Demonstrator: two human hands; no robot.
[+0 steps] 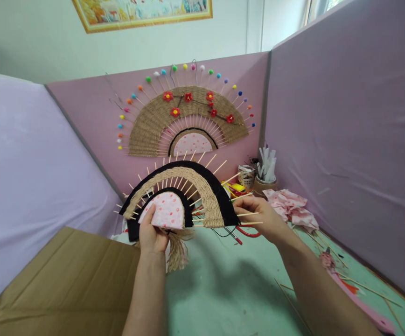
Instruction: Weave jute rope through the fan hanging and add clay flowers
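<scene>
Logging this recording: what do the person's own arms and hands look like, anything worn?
The left hand and right hand are ungloved. Both forearms are bare, with no sleeve, watch or bracelet in view; no ring shows on the visible fingers.

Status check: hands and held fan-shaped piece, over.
Left hand grips fan-shaped piece by patterned centre. Right hand at right-end sticks. Cardboard beside left forearm, not blocking.

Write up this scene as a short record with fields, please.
Left hand: grips the small woven fan by its pink patterned centre, thumb in front
Right hand: at the fan's right edge, among protruding sticks
Backdrop: larger woven fan with pom-poms and red flowers, against a pink panel
Lower left: brown cardboard
Right: pink patterned cloth and loose sticks on green table
</scene>
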